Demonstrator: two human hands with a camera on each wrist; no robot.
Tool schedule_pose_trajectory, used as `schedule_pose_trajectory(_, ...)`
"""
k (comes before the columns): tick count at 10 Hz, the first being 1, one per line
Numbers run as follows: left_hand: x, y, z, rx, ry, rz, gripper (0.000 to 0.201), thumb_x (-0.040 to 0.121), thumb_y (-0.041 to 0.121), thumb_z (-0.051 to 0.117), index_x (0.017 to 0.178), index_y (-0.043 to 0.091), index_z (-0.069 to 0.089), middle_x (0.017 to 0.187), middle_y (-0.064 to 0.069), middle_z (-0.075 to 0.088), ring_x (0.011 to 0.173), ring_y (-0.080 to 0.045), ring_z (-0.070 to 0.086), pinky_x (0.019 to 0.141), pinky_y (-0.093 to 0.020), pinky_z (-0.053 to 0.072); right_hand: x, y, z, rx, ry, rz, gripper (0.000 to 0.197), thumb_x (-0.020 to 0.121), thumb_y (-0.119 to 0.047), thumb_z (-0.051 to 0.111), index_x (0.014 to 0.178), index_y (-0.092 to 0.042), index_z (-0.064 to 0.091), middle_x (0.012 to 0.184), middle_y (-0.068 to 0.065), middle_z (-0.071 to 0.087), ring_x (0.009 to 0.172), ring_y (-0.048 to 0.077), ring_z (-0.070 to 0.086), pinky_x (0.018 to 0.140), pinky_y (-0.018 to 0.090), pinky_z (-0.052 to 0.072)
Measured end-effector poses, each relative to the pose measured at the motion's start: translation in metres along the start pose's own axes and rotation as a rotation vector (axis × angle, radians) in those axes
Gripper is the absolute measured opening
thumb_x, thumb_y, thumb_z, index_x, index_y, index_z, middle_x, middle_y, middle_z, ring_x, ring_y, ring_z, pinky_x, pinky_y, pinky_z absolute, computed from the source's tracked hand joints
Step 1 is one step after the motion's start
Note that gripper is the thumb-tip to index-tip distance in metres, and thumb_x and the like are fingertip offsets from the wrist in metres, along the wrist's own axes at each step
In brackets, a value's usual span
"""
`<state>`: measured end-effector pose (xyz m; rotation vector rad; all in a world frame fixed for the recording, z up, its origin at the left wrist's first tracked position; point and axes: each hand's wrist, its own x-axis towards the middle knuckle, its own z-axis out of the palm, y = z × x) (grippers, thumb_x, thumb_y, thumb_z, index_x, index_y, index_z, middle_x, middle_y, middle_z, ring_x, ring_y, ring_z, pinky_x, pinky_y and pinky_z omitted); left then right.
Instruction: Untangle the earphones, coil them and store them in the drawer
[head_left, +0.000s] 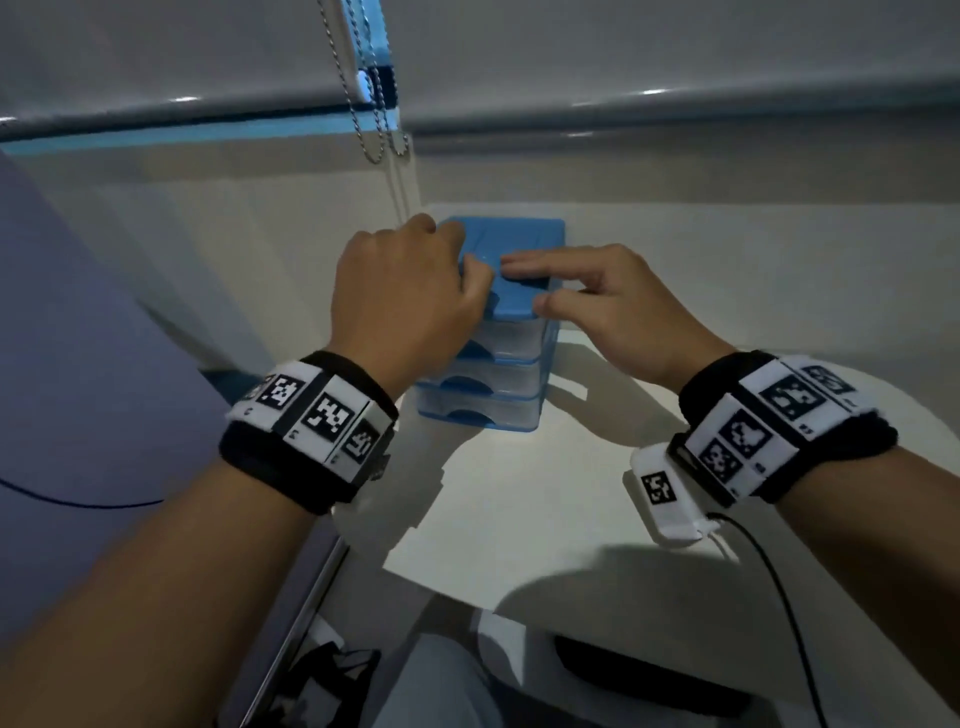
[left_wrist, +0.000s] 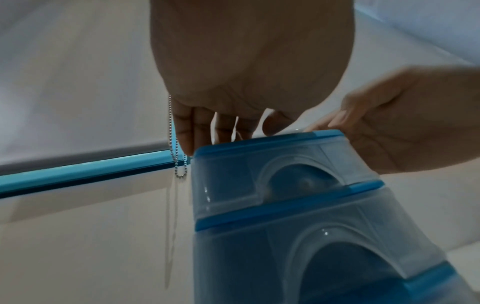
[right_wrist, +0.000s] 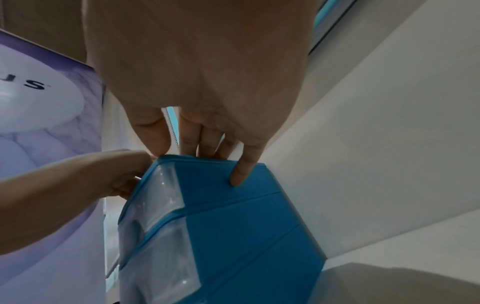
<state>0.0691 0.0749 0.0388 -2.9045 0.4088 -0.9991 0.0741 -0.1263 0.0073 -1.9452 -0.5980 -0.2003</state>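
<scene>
In the right wrist view the dark capital letters "US" (right_wrist: 34, 84) stand on a white oval printed on a purple panel (right_wrist: 52, 156); the frame edge cuts off anything before them. The left wristband (head_left: 311, 415), the right wristband (head_left: 779, 410) and a white clip-on module (head_left: 661, 488) bear black-and-white square code markers. The tiny characters beneath them are too small to read.

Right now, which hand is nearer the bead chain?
Left. The left hand holds the drawer unit at its top left edge, the side where the chain hangs behind it. The right hand rests on the top right, farther off.
</scene>
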Motion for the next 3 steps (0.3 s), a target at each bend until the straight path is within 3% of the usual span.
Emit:
schedule_pose_trajectory(2,0.013,-0.006,-0.006,-0.003,-0.073,-0.021,0.036,0.100,0.040,0.038,0.075,0.015,0.044,0.073,-0.002,0.043,0.063,-0.027,0.038,0.057,-0.034,0.023,0.007,0.005,-0.015,0.099,0.003,0.011,0.029,0.088,-0.021,0.065,0.113,-0.017,0.078,0.124,-0.005,0.072,0.122,0.006,0.063,0.107,0.040,0.050)
schedule_pose_trajectory(3,0.021,-0.007,-0.014,-0.050,-0.134,-0.026,0.037,0.100,0.040,0.042,0.073,0.015,0.048,0.072,-0.004,0.049,0.061,-0.029,0.043,0.059,-0.034,0.025,0.010,-0.006,-0.029,0.002,0.044,0.045,0.025,0.089,-0.015,0.065,0.110,-0.016,0.078,0.116,-0.005,0.072,0.115,0.008,0.065,0.098,0.040,0.055)
